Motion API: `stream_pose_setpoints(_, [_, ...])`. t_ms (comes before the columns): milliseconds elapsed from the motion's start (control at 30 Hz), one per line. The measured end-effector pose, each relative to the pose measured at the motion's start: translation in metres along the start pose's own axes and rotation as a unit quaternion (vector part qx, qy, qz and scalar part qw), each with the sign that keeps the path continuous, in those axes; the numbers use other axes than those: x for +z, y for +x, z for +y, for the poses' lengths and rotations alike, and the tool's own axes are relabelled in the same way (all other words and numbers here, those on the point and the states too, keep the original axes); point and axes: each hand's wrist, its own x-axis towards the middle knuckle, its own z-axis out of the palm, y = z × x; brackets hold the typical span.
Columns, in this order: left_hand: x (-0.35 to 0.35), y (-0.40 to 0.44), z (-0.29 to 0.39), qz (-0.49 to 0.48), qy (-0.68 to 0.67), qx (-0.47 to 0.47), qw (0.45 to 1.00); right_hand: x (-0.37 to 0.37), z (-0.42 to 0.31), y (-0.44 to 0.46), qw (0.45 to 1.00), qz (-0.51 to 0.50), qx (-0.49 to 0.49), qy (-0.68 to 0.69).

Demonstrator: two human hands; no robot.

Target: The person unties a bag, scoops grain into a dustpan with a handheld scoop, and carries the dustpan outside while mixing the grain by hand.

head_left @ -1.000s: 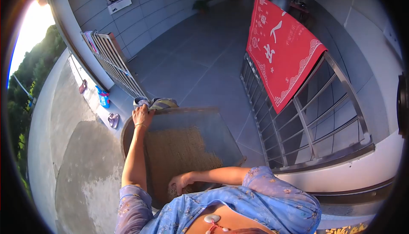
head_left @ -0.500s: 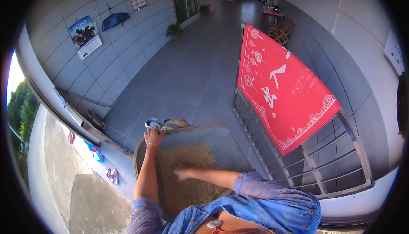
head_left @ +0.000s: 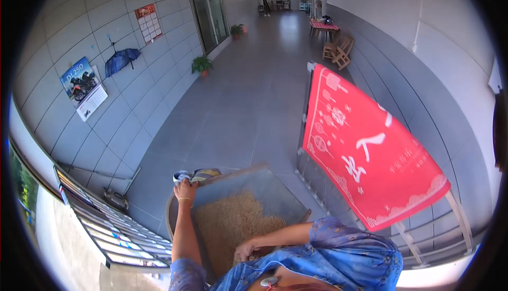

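A grey, wide-rimmed container (head_left: 256, 173) stands against my body, with light brown grains (head_left: 233, 217) spread over its bottom. My left hand (head_left: 185, 190) is closed on the far left corner of its rim, beside a striped cloth (head_left: 205, 175) that lies over the edge. Down in the grains near my body is my right hand (head_left: 244, 251), its fingers curled and partly hidden; whether grains are inside it cannot be made out.
On the right a red cloth (head_left: 370, 153) hangs over a metal railing gate (head_left: 407, 243). Another barred gate (head_left: 116, 233) stands at the left. Farther back are potted plants (head_left: 201, 65), wooden chairs (head_left: 339, 51) and a table (head_left: 324, 26).
My right hand moved forward over the grains, then came back toward my body. My left hand stays at the rim corner. The view has tilted up, showing more of the hall.
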Motion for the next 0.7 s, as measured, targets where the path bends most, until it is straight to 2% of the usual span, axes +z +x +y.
stream_pose_setpoints(67, [0.012,0.050,0.002,0.000,0.020,-0.015,1.000,-0.052,-0.020,-0.014,0.972,-0.026,0.092,0.214])
stream_pose_setpoints(133, [0.009,0.109,0.013,0.013,0.018,-0.022,1.000,-0.129,-0.017,-0.011,0.981,0.089,0.035,0.170])
stream_pose_setpoints(200, [0.006,0.153,0.018,0.003,0.023,-0.037,0.999,-0.193,-0.032,-0.016,0.947,0.054,-0.107,0.299])
stream_pose_setpoints(233, [0.006,0.177,0.020,0.021,0.014,-0.039,0.999,-0.225,-0.040,-0.014,0.925,0.112,-0.065,0.357])
stream_pose_setpoints(333, [0.016,0.246,0.026,0.060,0.002,-0.032,0.998,-0.319,-0.091,-0.044,0.933,0.098,-0.073,0.339])
stream_pose_setpoints(400, [0.017,0.298,0.042,0.067,0.011,-0.010,0.998,-0.378,-0.111,-0.051,0.896,0.103,-0.199,0.382])
stream_pose_setpoints(433, [0.022,0.325,0.048,0.073,0.016,-0.001,0.997,-0.407,-0.119,-0.055,0.897,0.101,-0.195,0.383])
stream_pose_setpoints(500, [0.041,0.383,0.060,0.071,0.019,0.007,0.997,-0.466,-0.134,-0.061,0.876,0.187,-0.162,0.414])
stream_pose_setpoints(533, [0.051,0.414,0.065,0.069,0.024,0.021,0.997,-0.499,-0.140,-0.064,0.876,0.184,-0.160,0.416])
stream_pose_setpoints(600, [0.070,0.478,0.084,0.064,0.030,0.026,0.997,-0.571,-0.141,-0.066,0.900,0.291,-0.178,0.272])
stream_pose_setpoints(667, [0.086,0.546,0.102,0.063,0.019,0.070,0.995,-0.655,-0.121,-0.055,0.918,0.343,-0.161,0.119])
stream_pose_setpoints(700, [0.094,0.585,0.110,0.062,0.024,0.080,0.995,-0.696,-0.118,-0.062,0.926,0.362,-0.103,0.007])
